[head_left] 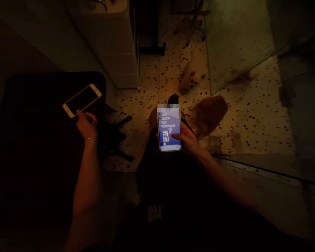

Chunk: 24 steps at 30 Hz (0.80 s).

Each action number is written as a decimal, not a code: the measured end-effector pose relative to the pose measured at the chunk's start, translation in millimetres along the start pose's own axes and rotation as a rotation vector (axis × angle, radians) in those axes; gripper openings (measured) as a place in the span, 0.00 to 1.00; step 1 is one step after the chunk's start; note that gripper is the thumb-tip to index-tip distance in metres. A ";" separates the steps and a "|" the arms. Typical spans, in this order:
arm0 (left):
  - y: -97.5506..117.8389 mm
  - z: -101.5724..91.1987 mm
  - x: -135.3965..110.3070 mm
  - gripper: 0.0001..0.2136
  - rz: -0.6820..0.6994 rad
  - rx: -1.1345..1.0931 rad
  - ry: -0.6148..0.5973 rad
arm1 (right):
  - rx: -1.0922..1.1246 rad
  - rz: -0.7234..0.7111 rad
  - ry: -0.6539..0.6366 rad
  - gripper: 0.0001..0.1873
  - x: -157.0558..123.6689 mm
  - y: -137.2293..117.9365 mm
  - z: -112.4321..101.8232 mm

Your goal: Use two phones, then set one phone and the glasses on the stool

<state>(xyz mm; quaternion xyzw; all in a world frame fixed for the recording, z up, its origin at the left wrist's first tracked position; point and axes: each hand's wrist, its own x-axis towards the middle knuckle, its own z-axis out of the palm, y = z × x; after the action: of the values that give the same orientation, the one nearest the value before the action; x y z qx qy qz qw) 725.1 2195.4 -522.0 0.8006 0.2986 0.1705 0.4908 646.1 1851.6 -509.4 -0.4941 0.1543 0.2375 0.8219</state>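
My right hand (pixel 189 139) is closed around a lit phone (pixel 170 134) above my lap, its thumb resting over the screen. Chat bubbles and a small picture glow on that screen, and its top strip is blurred. At the left, a second phone (pixel 82 100) with a pale frame and a dark screen lies tilted on a black surface (pixel 42 140). My left hand (pixel 86 123) reaches to its near end. One finger is stretched out and touches the phone's lower edge, while the other fingers are loosely curled beside it.
The room is dim. A light-coloured dog (pixel 193 75) and a brown dog (pixel 210 113) are on the speckled floor (pixel 152 77) ahead of me. A white drawer unit (pixel 115 45) stands at the upper left. Black chair legs (pixel 120 136) stick out beside the black surface.
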 end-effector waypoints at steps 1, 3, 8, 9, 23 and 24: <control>-0.4 -0.2 -0.5 0.32 0.006 0.002 -0.004 | 0.019 0.021 0.006 0.36 5.7 5.1 -2.3; -1.0 -0.6 -1.5 0.31 0.009 0.016 -0.013 | 0.034 0.051 0.018 0.38 14.5 14.8 -7.1; -3.2 -0.8 -3.0 0.31 0.031 -0.049 -0.032 | 0.043 0.102 0.007 0.41 24.2 34.7 -22.4; -4.1 -0.8 -2.9 0.31 0.045 -0.056 -0.032 | 0.025 0.107 -0.002 0.42 25.4 38.2 -25.6; -6.3 0.7 1.7 0.31 0.050 -0.064 -0.006 | 0.000 0.091 -0.029 0.42 38.6 57.4 -37.2; -6.4 0.8 1.6 0.32 0.049 -0.066 0.003 | -0.009 0.091 -0.027 0.43 38.8 58.2 -38.1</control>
<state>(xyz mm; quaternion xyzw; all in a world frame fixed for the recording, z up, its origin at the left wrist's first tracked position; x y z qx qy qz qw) 724.8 2198.0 -528.1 0.7908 0.2736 0.1934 0.5122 646.4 1850.3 -589.1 -0.4871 0.1643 0.2819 0.8101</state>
